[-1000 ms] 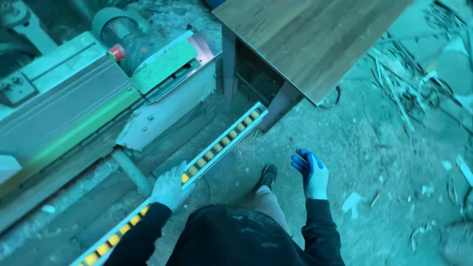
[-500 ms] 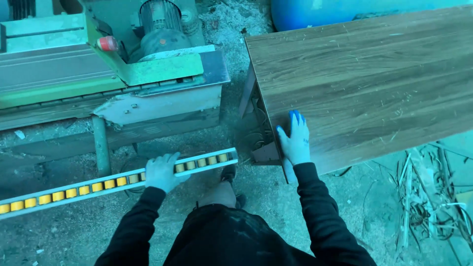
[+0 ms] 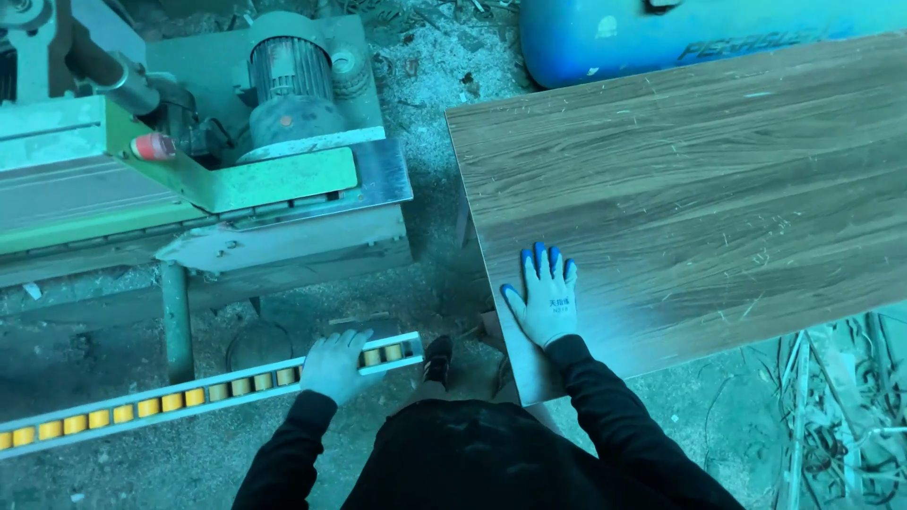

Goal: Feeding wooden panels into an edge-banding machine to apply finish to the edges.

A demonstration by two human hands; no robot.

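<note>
**Two gloved hands split between a roller rail and a wood-grain panel**

The left hand (image 3: 335,366) is closed over the near end of a long roller rail (image 3: 189,397) set with yellow rollers, which runs away to the left, low over the floor. The right hand (image 3: 546,297) holds nothing: it lies flat, fingers spread wide, on the near corner of a large wood-grain panel (image 3: 699,198), just inside its left edge. The panel sits at the right, raised off the ground, with its corner overhanging the person's legs.

Judged from this stance, the reach is wide and the weight is divided, so a sideways pull on the rail could swing its free end into the green machine (image 3: 236,179) or the leg of its stand. Pressure on the overhanging corner might tip or slide the panel if its support is narrow; what carries it cannot be seen.

The floor (image 3: 435,85) is bare ground thick with sawdust, with wood offcuts (image 3: 831,406) and strips at the right, which could catch a foot. A blue tank (image 3: 661,28) lies behind the panel
</note>
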